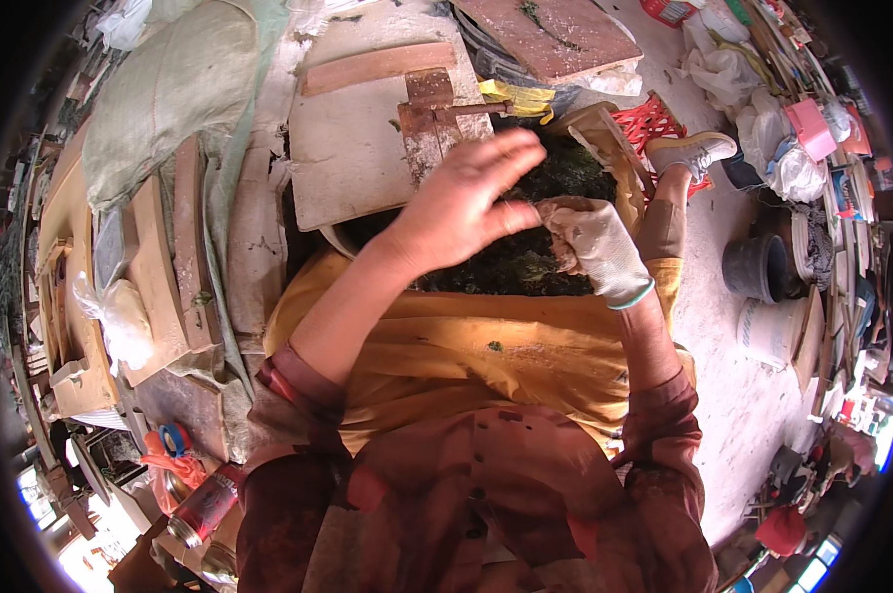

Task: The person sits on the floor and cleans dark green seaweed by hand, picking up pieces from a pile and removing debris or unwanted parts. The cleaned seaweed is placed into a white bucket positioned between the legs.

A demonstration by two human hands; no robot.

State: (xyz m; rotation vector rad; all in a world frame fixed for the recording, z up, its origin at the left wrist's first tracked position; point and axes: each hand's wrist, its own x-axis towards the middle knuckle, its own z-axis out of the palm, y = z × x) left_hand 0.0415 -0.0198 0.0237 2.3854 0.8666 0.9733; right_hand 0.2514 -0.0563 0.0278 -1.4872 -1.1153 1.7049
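Bare and blurred by motion, my left hand point(468, 200) is held out over the dark green, stringy material point(565, 174) in front of my lap. Its fingers are apart and nothing shows in them. My right hand point(594, 244) wears a whitish knit glove with a green cuff and soiled fingers. It is curled near my left fingertips, above the same material; whether it holds anything is hidden. Beyond my left hand, a rusty metal block with a bolt point(431, 111) rests on a worn whitish board point(342, 163). An orange-yellow cloth point(476, 333) covers my lap.
A reddish board point(557, 37) lies ahead. A woven sack point(172, 96) and wooden planks point(157, 274) are to the left. A black bucket point(754, 267) and a red lattice stool point(650, 122) stand on the right. Behind-left lies a red can point(205, 504).
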